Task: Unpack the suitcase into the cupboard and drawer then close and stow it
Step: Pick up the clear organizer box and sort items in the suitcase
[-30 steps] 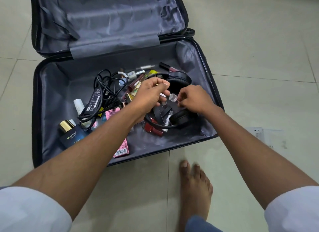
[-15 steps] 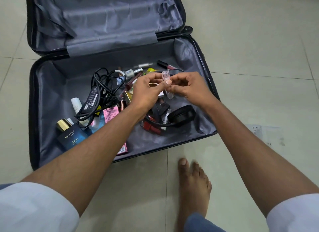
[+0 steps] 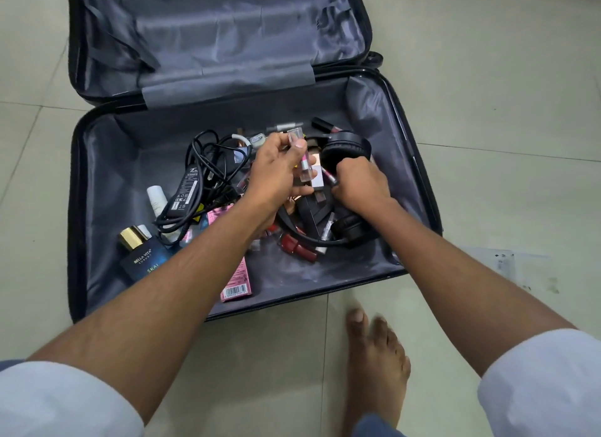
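Both hands inside open suitcase point(image 3: 97, 182) on floor.
Left hand point(image 3: 276, 173) grips clear lipstick tubes point(image 3: 304, 158); right hand point(image 3: 359, 181) pinches a small tube point(image 3: 329, 177) beside black headphones point(image 3: 346, 148).

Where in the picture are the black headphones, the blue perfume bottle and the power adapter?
black headphones point(image 3: 345, 148): head view, on the upper ear cup.
blue perfume bottle point(image 3: 143, 261): head view, on the blue front near the label.
power adapter point(image 3: 188, 189): head view, on the labelled black top face.
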